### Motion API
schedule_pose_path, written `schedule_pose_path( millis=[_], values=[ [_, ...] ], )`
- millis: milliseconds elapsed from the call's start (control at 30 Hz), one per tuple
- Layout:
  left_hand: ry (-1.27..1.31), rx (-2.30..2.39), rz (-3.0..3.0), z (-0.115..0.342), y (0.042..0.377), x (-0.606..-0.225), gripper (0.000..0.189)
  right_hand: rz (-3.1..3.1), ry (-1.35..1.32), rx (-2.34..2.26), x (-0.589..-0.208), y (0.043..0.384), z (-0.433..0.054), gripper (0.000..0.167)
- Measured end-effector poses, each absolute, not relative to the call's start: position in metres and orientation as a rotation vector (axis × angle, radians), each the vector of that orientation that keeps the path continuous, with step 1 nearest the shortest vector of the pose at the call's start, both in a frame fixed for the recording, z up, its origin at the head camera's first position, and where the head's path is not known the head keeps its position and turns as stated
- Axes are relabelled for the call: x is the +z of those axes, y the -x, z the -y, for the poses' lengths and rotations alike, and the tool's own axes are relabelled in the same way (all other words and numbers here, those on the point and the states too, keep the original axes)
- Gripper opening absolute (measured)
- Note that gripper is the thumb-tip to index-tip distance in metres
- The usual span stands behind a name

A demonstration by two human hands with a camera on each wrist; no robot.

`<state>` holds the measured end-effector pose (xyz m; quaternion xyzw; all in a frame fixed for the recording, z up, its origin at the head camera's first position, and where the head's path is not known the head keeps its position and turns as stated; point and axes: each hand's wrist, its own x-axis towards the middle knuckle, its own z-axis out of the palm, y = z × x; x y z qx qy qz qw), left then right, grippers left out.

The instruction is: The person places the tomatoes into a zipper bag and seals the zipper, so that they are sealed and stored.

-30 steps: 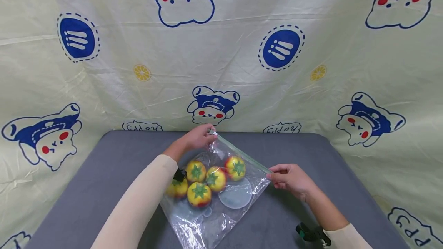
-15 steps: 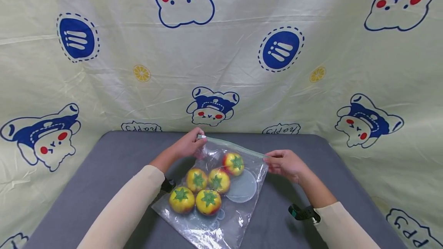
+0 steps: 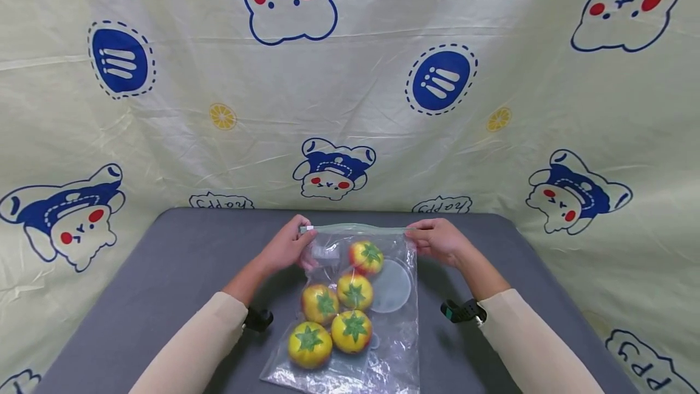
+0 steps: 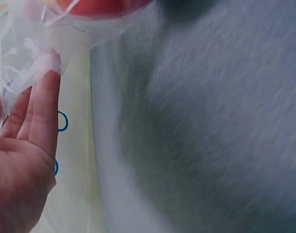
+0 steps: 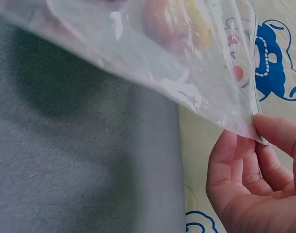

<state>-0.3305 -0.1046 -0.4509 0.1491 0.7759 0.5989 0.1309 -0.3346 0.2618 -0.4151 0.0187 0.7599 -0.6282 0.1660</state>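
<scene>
A clear zip bag [image 3: 391, 345] with a pale green zip strip along its top holds several round yellow-and-red fruits [image 3: 310, 344] with green star-shaped leaf tops; they look like persimmons or tomatoes. My left hand [image 3: 285, 248] pinches the top left corner, by a white slider. At the top right corner, my right hand [image 3: 439, 240] pinches the strip between thumb and fingers, also seen in the right wrist view with the bag corner [image 5: 257, 133]. The left wrist view shows the left fingers behind the plastic, with a red fruit [image 4: 106, 6] above them.
A grey cloth-covered table [image 3: 186, 272] lies below the bag. Its far edge meets a pale curtain [image 3: 350, 90] printed with cartoon figures. A pale round patch [image 3: 391, 286] shows on the bag's right side. Each wrist wears a black band [image 3: 465, 311].
The bag has swung from a slant to nearly level along its top. My left hand has come down and left; my right hand has risen and moved slightly left.
</scene>
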Motion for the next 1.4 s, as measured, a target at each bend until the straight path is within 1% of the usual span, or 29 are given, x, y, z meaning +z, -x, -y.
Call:
schedule_pose_path(
  millis=[267, 533, 700, 967, 1200, 1400],
  values=[
    [-0.305, 1.835, -2.246, 0.108, 0.314, -0.458, 0.022, -2.218, -0.062, -1.756, -0.415, 0.35, -0.25, 0.038],
    [-0.227, 1.981, -2.157, 0.11, 0.31, -0.465, 0.023, -2.221, -0.101, -1.792, -0.418, 0.358, -0.243, 0.037],
    [-0.16, 2.08, -2.116, 0.113, 0.311, -0.465, 0.021, -2.247, -0.135, -1.795, -0.419, 0.358, -0.243, 0.037],
    [-0.056, 2.143, -2.165, 0.117, 0.322, -0.46, 0.016, -2.224, -0.105, -1.832, -0.426, 0.358, -0.252, 0.035],
    [-0.083, 2.122, -2.206, 0.12, 0.332, -0.456, 0.014, -2.199, -0.05, -1.872, -0.429, 0.358, -0.259, 0.032],
    [-0.113, 2.079, -2.218, 0.125, 0.336, -0.456, 0.014, -2.177, -0.002, -1.916, -0.432, 0.36, -0.263, 0.023]
  ],
)
